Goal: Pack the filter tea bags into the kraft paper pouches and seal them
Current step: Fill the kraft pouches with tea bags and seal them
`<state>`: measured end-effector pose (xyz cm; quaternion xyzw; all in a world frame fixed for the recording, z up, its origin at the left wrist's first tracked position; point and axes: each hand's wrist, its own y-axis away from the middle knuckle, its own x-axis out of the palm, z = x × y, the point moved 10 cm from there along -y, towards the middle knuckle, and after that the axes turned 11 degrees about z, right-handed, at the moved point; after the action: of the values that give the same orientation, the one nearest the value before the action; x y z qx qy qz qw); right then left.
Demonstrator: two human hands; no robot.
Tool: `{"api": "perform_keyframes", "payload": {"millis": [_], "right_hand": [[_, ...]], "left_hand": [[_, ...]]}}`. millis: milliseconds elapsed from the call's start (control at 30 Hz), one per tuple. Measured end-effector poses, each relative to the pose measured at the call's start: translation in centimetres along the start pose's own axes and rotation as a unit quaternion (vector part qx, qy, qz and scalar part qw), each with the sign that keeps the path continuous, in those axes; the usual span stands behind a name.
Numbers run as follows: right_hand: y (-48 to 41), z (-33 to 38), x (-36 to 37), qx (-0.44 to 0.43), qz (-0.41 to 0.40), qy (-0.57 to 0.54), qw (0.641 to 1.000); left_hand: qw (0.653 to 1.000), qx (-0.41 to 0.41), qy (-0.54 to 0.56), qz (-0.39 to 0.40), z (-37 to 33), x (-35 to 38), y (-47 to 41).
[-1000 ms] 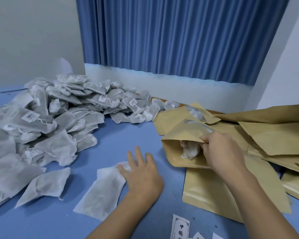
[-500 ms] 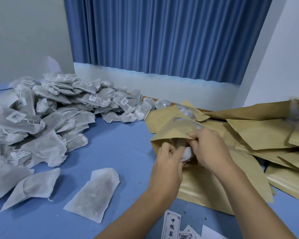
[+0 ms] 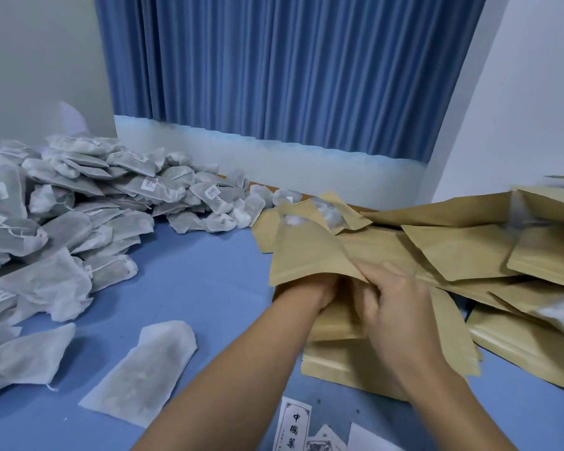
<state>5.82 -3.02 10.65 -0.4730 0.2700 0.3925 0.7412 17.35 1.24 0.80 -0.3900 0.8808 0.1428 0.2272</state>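
Two bare forearms, reaching up from the bottom edge and meeting near the middle. Left forearm angled up and to the right, wrist straight, left hand pushed in past the knuckles, fingers out of sight, grip impossible to judge. Right forearm angled up and to the left from the lower right corner. Right hand turned back-up, wrist slightly bent, fingers curled, thumb and forefinger pinched together at the tips. Both hands touching or nearly so, right one lying partly over the left. No sleeves on either arm.
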Motion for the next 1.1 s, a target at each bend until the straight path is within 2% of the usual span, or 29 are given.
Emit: {"api": "perform_keyframes", "payload": {"millis": [67, 133, 200, 233, 267, 300, 333, 367, 433, 467, 500, 600, 633, 667, 733, 767, 800, 833, 867, 900, 933, 967, 1033, 1100], "right_hand": [[0.2, -1.3, -1.6, 0.022, -0.051, 0.031, 0.998], [0.3, -1.9, -3.2, 0.028, -0.093, 0.051, 0.994], [0.0, -2.6, -4.3, 0.037, -0.116, 0.063, 0.991], [-0.2, -2.9, -4.8, 0.043, -0.122, 0.063, 0.990], [-0.3, -3.2, -5.3, 0.047, -0.132, 0.059, 0.988], [-0.3, -3.5, -5.7, 0.052, -0.141, 0.052, 0.987], [-0.3, -3.7, -6.2, 0.055, -0.149, 0.044, 0.986], [-0.2, -3.8, -6.5, 0.058, -0.154, 0.039, 0.986], [0.1, -4.0, -7.1, 0.046, -0.165, 0.039, 0.984], [0.4, -3.8, -7.4, 0.033, -0.169, 0.043, 0.984], [0.7, -3.5, -7.4, 0.019, -0.168, 0.044, 0.985], [1.9, -3.0, -6.1, -0.023, -0.145, 0.044, 0.988], [2.3, -2.5, -5.1, -0.047, -0.114, 0.062, 0.990], [2.6, -2.1, -3.3, -0.077, -0.051, 0.094, 0.991], [3.9, -2.2, 1.5, -0.107, 0.140, 0.161, 0.971], [4.8, -3.4, 3.5, -0.081, 0.226, 0.167, 0.956], [5.8, -4.7, 4.4, -0.044, 0.267, 0.143, 0.952], [6.4, -5.6, 4.0, -0.010, 0.245, 0.082, 0.966], [6.8, -6.5, 2.3, 0.036, 0.164, 0.011, 0.986], [7.5, -7.5, -0.1, 0.073, 0.045, -0.044, 0.995], [8.6, -8.8, -2.0, 0.125, -0.053, -0.066, 0.989], [9.8, -10.3, -2.8, 0.191, -0.102, -0.086, 0.972], [11.2, -13.3, -1.3, 0.311, -0.078, -0.200, 0.926], [12.0, -14.4, 1.4, 0.344, -0.031, -0.348, 0.871]], "left_hand": [[0.994, 0.081, 0.046, 0.054, -4.6, 1.1, 0.7], [0.967, 0.244, 0.023, -0.073, -6.4, 1.0, 3.1], [0.900, 0.403, -0.076, -0.146, -7.1, 2.7, 8.0], [0.868, 0.458, -0.094, -0.167, -6.8, 3.2, 10.3], [0.854, 0.481, -0.078, -0.182, -6.0, 2.9, 11.6], [0.870, 0.460, -0.023, -0.177, -5.5, 2.1, 12.2], [0.902, 0.395, 0.073, -0.158, -4.1, 1.7, 11.9], [0.929, 0.288, 0.191, -0.135, -1.8, 2.0, 10.9], [0.925, 0.065, 0.347, -0.141, 2.6, 2.5, 10.3], [0.913, -0.020, 0.392, -0.111, 4.2, 3.1, 9.7], [0.888, -0.053, 0.451, -0.074, 4.2, 3.6, 9.3], [0.784, 0.038, 0.606, 0.128, -0.9, 4.8, 8.2], [0.760, 0.045, 0.628, 0.164, -1.8, 4.9, 8.1], [0.758, 0.045, 0.629, 0.170, -2.1, 4.9, 7.7], [0.796, -0.009, 0.599, 0.082, -0.1, 4.5, 6.3], [0.797, -0.048, 0.602, 0.029, 1.3, 4.5, 5.9], [0.791, -0.079, 0.606, -0.014, 2.5, 4.8, 5.9], [0.785, -0.089, 0.611, -0.044, 3.2, 4.9, 6.1], [0.778, -0.084, 0.620, -0.058, 3.5, 5.2, 6.2], [0.774, -0.069, 0.627, -0.061, 3.6, 5.7, 6.3], [0.773, -0.054, 0.629, -0.060, 3.5, 6.2, 6.5], [0.775, -0.043, 0.628, -0.056, 3.4, 6.7, 6.8], [0.773, -0.028, 0.632, -0.045, 3.1, 7.6, 7.7], [0.768, -0.025, 0.638, -0.046, 3.2, 8.1, 8.3]]}}
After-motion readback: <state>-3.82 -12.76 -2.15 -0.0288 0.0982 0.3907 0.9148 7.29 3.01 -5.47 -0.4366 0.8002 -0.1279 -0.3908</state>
